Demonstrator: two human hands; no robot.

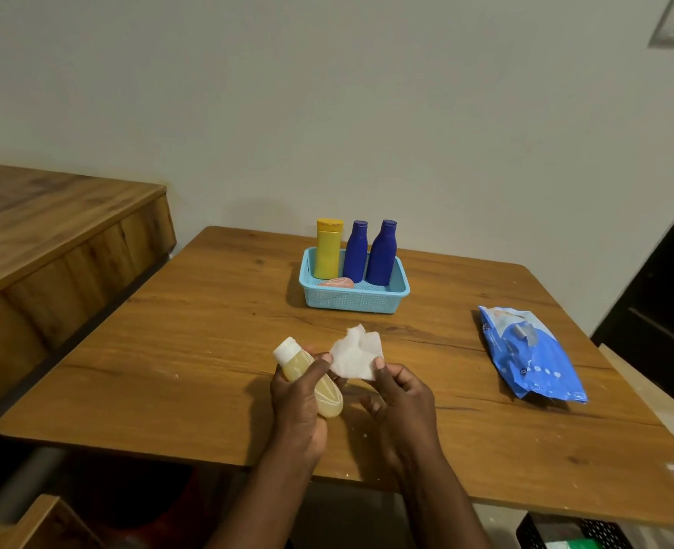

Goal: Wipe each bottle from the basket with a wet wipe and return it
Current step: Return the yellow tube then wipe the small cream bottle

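Observation:
My left hand (297, 398) grips a small pale yellow bottle (329, 394) with a white cap, tilted with the cap up and to the left. My right hand (400, 392) pinches a crumpled white wet wipe (357, 356) just right of the bottle, and the fingers of my left hand touch the wipe's left edge. Farther back on the wooden table stands a light blue basket (353, 301). It holds an upright yellow bottle (328, 249), two upright dark blue bottles (356, 251) (381, 253) and a small orange item (337, 282) lying flat.
A blue pack of wet wipes (529, 354) lies on the table (168, 350) to the right. A wooden cabinet (50, 239) stands at the left, a dark door (668, 311) at the right. The wall is right behind the table.

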